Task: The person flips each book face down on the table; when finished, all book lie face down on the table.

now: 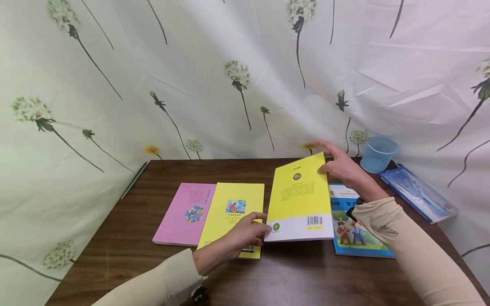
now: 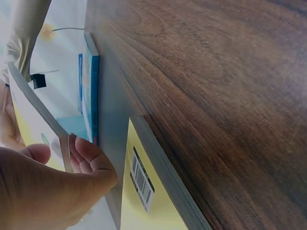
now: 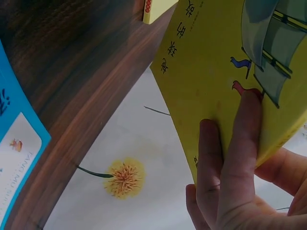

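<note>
A yellow book with a white lower band (image 1: 300, 199) is held tilted above the table. My right hand (image 1: 340, 168) grips its upper right corner, thumb on the barcode side. In the right wrist view, the fingers (image 3: 237, 158) lie across the other cover, which has a sailing ship. At the lower left corner, my left hand (image 1: 245, 233) pinches the book between thumb and fingers, as the left wrist view shows. Under the left hand lies another yellow book (image 1: 214, 221), beside a pink book (image 1: 180, 216). A blue book with two cartoon children (image 1: 360, 238) lies partly hidden behind the right forearm.
A light blue cup (image 1: 379, 154) stands at the back right. Beside it, another blue book (image 1: 419, 193) lies along the right table edge. A thin dark green object (image 1: 135, 180) runs along the left edge. A dandelion-print cloth (image 1: 214, 114) hangs behind the wooden table (image 1: 115, 250).
</note>
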The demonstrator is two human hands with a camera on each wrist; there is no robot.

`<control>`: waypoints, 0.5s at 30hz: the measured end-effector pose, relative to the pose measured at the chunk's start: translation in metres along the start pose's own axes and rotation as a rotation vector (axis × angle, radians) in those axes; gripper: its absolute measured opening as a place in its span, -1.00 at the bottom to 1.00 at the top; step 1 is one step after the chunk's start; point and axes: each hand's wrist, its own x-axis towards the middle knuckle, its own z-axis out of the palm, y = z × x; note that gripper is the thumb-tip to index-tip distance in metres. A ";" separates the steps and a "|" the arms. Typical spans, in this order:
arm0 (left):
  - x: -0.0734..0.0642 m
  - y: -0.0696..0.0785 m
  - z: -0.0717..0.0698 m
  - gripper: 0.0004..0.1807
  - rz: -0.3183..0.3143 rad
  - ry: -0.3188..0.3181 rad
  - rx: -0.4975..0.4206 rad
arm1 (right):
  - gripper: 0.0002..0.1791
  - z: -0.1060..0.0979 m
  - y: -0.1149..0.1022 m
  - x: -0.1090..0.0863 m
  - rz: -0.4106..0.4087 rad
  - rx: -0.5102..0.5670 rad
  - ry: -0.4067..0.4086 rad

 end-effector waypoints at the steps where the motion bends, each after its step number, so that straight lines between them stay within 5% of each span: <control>1: 0.000 -0.001 0.000 -0.34 0.001 -0.002 0.002 | 0.01 0.001 0.001 0.000 0.000 0.001 0.000; 15: -0.004 -0.007 -0.008 -0.37 0.036 -0.001 0.039 | -0.02 0.008 0.012 0.004 0.006 -0.057 -0.007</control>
